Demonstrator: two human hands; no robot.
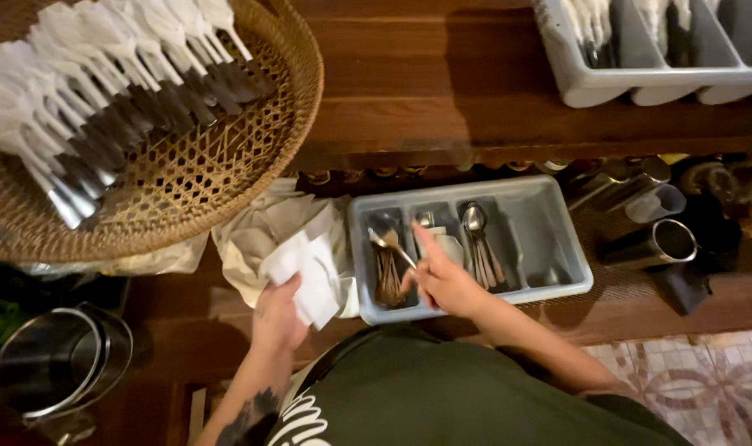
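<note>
From the head camera, a slim metal fork [390, 245] slants from lower right up to upper left, tines up-left over the grey plastic cutlery tray [558, 248] on the dark wooden surface [409, 99]. The right hand [444, 279] pinches its handle, forefinger extended. The left hand [277, 318] grips a folded white paper napkin [310, 277]. The fork's handle end is hidden under fingers.

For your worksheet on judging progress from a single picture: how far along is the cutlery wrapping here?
Done: many napkin-wrapped pieces lie in rows in the wicker basket. In hand: the left hand holds a white napkin, and the right hand lifts a spoon from the grey tray. Left: loose forks and spoons lie unwrapped in that tray.
</note>
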